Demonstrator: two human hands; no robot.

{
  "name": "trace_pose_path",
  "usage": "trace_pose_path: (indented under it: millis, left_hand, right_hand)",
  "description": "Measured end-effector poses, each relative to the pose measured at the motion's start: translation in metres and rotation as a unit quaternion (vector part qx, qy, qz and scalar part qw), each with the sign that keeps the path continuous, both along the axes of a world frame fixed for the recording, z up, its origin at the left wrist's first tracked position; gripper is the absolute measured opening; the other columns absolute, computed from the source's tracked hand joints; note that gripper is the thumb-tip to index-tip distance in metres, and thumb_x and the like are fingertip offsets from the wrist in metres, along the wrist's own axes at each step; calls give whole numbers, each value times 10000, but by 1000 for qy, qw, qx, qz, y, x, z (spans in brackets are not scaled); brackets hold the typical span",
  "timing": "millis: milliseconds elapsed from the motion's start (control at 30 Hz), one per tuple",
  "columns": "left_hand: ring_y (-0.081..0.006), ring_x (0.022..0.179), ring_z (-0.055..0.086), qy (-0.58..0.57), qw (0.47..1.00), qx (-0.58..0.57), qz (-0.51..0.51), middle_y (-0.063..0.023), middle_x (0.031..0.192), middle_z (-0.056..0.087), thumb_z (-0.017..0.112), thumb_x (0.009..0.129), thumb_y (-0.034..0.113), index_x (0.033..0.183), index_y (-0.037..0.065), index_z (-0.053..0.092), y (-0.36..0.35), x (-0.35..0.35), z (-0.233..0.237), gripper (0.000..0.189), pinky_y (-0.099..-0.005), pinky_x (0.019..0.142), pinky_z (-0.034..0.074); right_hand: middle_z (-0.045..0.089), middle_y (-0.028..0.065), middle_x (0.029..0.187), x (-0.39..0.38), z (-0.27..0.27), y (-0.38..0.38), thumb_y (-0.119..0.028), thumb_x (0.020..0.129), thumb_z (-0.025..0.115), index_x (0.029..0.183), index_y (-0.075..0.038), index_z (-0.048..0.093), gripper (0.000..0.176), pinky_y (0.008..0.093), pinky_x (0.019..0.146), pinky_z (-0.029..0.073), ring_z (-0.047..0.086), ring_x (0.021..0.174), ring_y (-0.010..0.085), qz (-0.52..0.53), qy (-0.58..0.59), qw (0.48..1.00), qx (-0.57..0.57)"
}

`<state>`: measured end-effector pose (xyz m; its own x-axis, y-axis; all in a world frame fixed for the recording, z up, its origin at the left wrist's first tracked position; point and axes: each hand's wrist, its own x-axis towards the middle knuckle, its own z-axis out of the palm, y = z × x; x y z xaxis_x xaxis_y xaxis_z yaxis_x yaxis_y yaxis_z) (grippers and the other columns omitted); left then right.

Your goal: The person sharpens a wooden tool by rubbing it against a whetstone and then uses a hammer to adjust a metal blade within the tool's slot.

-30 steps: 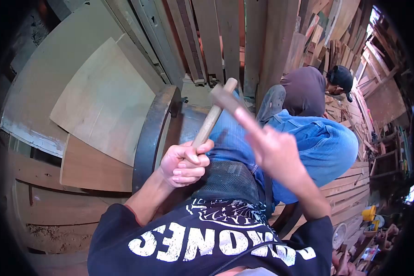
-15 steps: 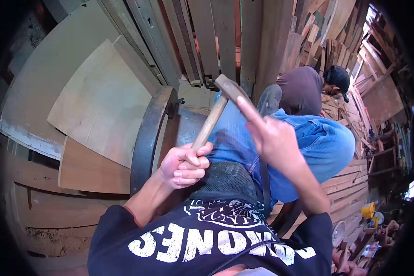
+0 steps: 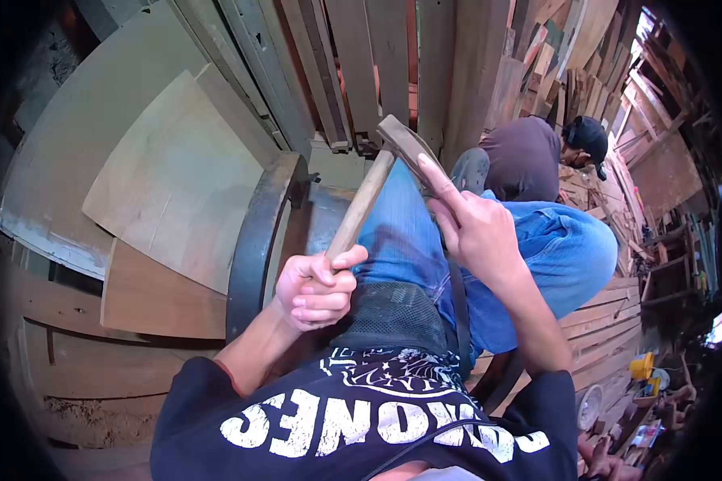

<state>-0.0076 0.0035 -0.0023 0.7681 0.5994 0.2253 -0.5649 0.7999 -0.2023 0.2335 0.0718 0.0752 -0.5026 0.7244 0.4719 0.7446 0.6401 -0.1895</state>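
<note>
My left hand point(image 3: 319, 293) is wrapped around the lower part of the wooden handle of a hammer point(image 3: 366, 196). The hammer tilts up and away over my lap, its metal head point(image 3: 401, 139) at the top. At the head's right end is my right hand point(image 3: 483, 234), its index finger stretched along the metal and seeming to touch it. The thumb of that hand sticks out lower down, apart from the head. The other fingers of my right hand are partly hidden.
A curved dark metal rim point(image 3: 253, 248) stands beside my left arm. Thin wood sheets point(image 3: 176, 176) lean at the left. Upright boards point(image 3: 389, 64) stand ahead. A co-worker point(image 3: 521, 156) in a cap crouches ahead right. Wood pieces point(image 3: 594, 88) are piled beyond.
The hammer head has risen slightly, and my left hand has shifted a little to the left with the handle. My right hand has moved slightly upward, its index finger still at the head.
</note>
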Motion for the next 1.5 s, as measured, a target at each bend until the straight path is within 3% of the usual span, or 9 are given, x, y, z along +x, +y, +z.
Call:
trace_pose_path:
  millis: [167, 267, 400, 533, 667, 1200, 1333, 1400, 1500]
  left_hand:
    - [-119, 336, 415, -97, 995, 22, -23, -53, 498, 380, 457, 790, -45, 879, 55, 357, -7, 0, 2, 167, -250, 244, 367]
    - [-111, 320, 404, -127, 991, 33, -35, -52, 492, 388, 475, 774, -40, 857, 55, 359, -6, 7, 4, 171, -247, 233, 346]
    - [-90, 301, 382, -140, 989, 22, -38, -43, 478, 398, 495, 749, -32, 813, 58, 364, -12, 9, 3, 171, -235, 226, 301]
    - [-88, 301, 365, -149, 987, 26, -60, -39, 475, 378, 499, 734, -40, 804, 58, 355, -10, 17, 0, 187, -236, 231, 285]
    - [-93, 309, 358, -134, 988, 41, -64, -35, 483, 362, 494, 734, -53, 799, 61, 344, -11, 11, 0, 199, -235, 233, 283]
    - [-114, 349, 386, -139, 983, 69, -101, -57, 528, 385, 484, 764, -62, 835, 64, 346, -8, 13, -5, 200, -237, 258, 314]
    - [-107, 342, 362, 38, 996, 56, -52, -35, 521, 361, 482, 801, -70, 835, 74, 359, -6, 8, 5, 193, -251, 267, 269]
    - [-100, 339, 349, 380, 914, 116, 78, -22, 532, 382, 506, 811, -72, 828, 77, 382, -12, 9, 17, 195, -260, 267, 250]
    - [-95, 323, 344, 546, 811, 161, 137, -4, 528, 385, 530, 822, -63, 823, 76, 409, -12, 19, 23, 184, -265, 271, 274]
  right_hand:
    - [462, 69, 588, -9, -4, -42, -133, 824, 713, 1406, -244, 533, 619, 372, 423, 430, 545, 474, 239, 137, -57, 989, 20]
    - [494, 84, 601, -2, -3, -4, -141, 837, 709, 1432, -232, 500, 638, 386, 439, 440, 548, 482, 258, 43, -9, 997, 59]
    - [495, 81, 601, -8, -13, -40, -153, 838, 710, 1429, -234, 507, 630, 382, 432, 429, 525, 459, 231, 103, -37, 994, 7]
    - [498, 79, 600, 4, -6, -6, -144, 851, 693, 1422, -231, 510, 606, 377, 426, 417, 523, 462, 241, 29, -23, 997, 61]
    - [494, 78, 597, 0, -11, -37, -130, 837, 708, 1439, -240, 491, 649, 392, 434, 429, 524, 455, 257, 103, -59, 992, 30]
    - [530, 73, 610, 6, 6, -27, -131, 872, 670, 1431, -228, 500, 592, 366, 476, 456, 560, 497, 243, 59, -86, 994, 19]
    - [531, 95, 605, 6, 12, -21, -159, 864, 684, 1447, -257, 475, 627, 386, 467, 456, 562, 488, 265, 34, -63, 997, 14]
    - [526, 97, 607, 1, 8, -41, -167, 861, 688, 1446, -257, 476, 628, 386, 469, 455, 563, 490, 263, 63, -119, 991, -6]
    - [503, 94, 600, 8, 1, -27, -174, 850, 699, 1446, -267, 477, 643, 385, 437, 444, 548, 468, 255, 57, -108, 993, -2]
